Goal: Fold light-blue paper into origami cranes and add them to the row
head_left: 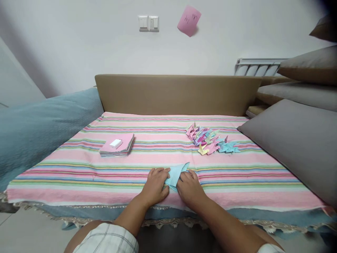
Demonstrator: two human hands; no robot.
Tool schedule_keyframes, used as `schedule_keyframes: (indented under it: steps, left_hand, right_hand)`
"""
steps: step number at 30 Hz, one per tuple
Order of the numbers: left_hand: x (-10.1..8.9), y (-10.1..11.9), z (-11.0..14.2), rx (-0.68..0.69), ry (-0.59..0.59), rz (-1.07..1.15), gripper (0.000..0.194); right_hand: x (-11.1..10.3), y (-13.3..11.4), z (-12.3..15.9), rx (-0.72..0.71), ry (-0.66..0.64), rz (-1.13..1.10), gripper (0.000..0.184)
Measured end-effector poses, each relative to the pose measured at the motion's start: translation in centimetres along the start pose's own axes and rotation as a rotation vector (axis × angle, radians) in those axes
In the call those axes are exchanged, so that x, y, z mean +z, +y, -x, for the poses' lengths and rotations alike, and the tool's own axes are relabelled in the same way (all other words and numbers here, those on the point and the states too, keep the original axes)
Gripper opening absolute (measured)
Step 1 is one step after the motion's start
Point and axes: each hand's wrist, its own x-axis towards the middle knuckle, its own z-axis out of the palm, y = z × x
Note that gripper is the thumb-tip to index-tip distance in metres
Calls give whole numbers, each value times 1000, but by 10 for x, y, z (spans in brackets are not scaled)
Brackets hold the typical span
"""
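A light blue sheet of origami paper (173, 175), partly folded, lies on the striped cloth near the front edge, with one flap raised toward the upper right. My left hand (156, 186) grips its left edge, fingers over the top and thumb below. On the other side, my right hand (190, 187) has its fingers curled at the right edge under the raised flap; its fingertips are partly hidden. Beyond the right hand sits a pile of folded paper cranes (207, 140) in pink, purple, yellow, green and blue.
To the left, a stack of square paper (126, 147) carries a small white charger plug (116, 143). The striped cloth (86, 167) covers the seat. Grey cushions (286, 140) rise on the right, a blue-covered armrest (52, 123) on the left, a brown backrest (173, 95) behind.
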Motion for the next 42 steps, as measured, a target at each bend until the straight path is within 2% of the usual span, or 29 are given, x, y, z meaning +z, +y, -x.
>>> schedule_keyframes:
  steps: [6,14,21,27,30,38,42]
  left_hand:
    - [0,-2,0,34,-16,-58,31]
    - [0,-4,-1,72,-19,-88,30]
    - [-10,-1,4,114,-69,-119,36]
    - [-17,3,6,84,-109,-182,14]
    - [-16,3,6,55,-102,-196,11]
    - [1,1,3,24,3,-220,45]
    - [4,4,3,-17,43,-258,36]
  right_hand:
    - [-5,-1,1,-5,0,-23,19]
    - [-15,3,2,10,-63,-55,16]
    - [-18,5,1,5,-88,-73,17]
    - [-20,8,1,-1,-102,-104,16]
    - [-20,11,1,-7,-101,-137,17]
    - [-21,11,2,-64,-100,-276,19]
    - [-19,12,1,-78,-104,-320,20]
